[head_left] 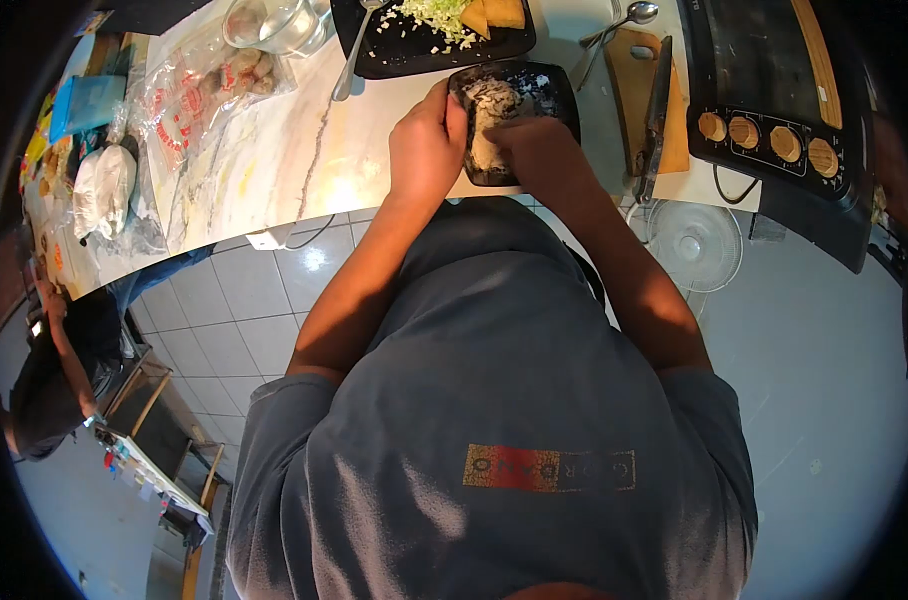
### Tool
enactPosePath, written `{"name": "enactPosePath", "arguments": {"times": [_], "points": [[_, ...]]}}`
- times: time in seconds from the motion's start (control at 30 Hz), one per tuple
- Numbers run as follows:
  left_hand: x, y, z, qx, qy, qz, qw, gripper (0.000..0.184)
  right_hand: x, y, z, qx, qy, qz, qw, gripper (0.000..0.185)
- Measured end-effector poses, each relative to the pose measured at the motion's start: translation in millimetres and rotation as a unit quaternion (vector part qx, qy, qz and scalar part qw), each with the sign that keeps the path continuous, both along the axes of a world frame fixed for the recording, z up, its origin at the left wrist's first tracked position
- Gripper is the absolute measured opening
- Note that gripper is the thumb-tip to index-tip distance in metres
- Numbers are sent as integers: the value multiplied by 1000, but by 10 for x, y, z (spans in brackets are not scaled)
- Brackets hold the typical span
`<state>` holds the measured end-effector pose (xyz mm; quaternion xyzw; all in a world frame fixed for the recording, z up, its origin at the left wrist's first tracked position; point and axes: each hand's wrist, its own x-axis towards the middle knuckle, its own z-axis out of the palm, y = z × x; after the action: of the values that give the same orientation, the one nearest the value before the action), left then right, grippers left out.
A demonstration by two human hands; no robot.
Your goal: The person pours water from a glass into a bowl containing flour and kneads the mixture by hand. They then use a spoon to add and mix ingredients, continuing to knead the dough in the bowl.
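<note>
Black dish (pixel 570 112), squarish, at the near edge of the marbled counter (pixel 359 165), directly before the wearer. I log the head view only.

Left hand (pixel 426 140): gripping the dish by its left side, thumb lying along the rim. Right hand (pixel 540 150): bent in over the dish, fingers curled down toward the pale mash (pixel 486 155) inside. Fingertips are hidden from me, so I cannot make out whether they pinch anything. Mash runs along the left and middle of the dish; whitish smears mark the dark surface at far right.

Just beyond the dish, I note a black tray (pixel 379 63) with chopped greens (pixel 436 18) and orange pieces (pixel 496 13); a metal utensil (pixel 344 82) leans over its left edge.

Right of the dish: a wooden board (pixel 632 95), a knife (pixel 658 115) lying lengthwise on it, and a spoon (pixel 642 12) by its far end. Farther right, a black oven (pixel 754 60) with a row of knobs (pixel 785 144).

Left, well apart from the hands: a clear tub (pixel 294 28) and a printed plastic bag (pixel 179 110). Below counter level I see a fan (pixel 694 250) at right and another person (pixel 49 390) at far left.
</note>
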<state>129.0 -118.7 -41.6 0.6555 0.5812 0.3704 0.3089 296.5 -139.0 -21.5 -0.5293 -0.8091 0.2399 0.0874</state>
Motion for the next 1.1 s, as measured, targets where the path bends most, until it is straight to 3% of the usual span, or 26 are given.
{"name": "enactPosePath", "arguments": {"times": [0.1, 0.17, 0.27, 0.37, 0.5, 0.57, 0.7, 0.8, 0.9, 1.0, 1.07, 1.1], "points": [[-6, -1, -34, 10, 7, 3, 1000, 24, 45, 71, -12, 35, 6, -8, 999, 25], [-25, 15, -67, 9, 9, 0, 1000, 24, 130, 171, 212, -118, 57, -51, 990, 34], [-26, 6, 9, -8, -5, -4, 1000, 21, 235, 159, 269, -132, 131, -124, 975, 36], [-16, 1, 63, -22, -24, -7, 999, 17, 250, 163, 288, -134, 109, -167, 971, 40], [-24, 6, 63, -26, -16, -12, 999, 18, 158, 121, 196, 10, 130, -124, 984, 35], [-24, 2, 43, -22, -11, -9, 1000, 18, 83, 67, 53, 115, 62, -90, 987, 45], [0, -3, 62, -20, -6, -1, 1000, 18, -143, 1, -152, 137, 32, -131, 981, 45], [-2, -1, 13, 1, 15, 4, 1000, 26, -198, 69, -237, 51, -39, -122, 990, 41], [17, -9, 80, -10, 7, 11, 1000, 19, -162, 147, -159, -2, -73, -107, 992, 37], [8, -5, 62, -17, 1, 8, 1000, 19, 59, 229, -136, 16, 9, -52, 998, 29], [2, -8, 98, -24, -8, 10, 1000, 19, 74, 169, 137, -64, 200, -164, 964, 24], [2, -12, 112, -31, -17, 9, 999, 19, 101, 173, 79, -65, 198, -162, 964, 24]]}}
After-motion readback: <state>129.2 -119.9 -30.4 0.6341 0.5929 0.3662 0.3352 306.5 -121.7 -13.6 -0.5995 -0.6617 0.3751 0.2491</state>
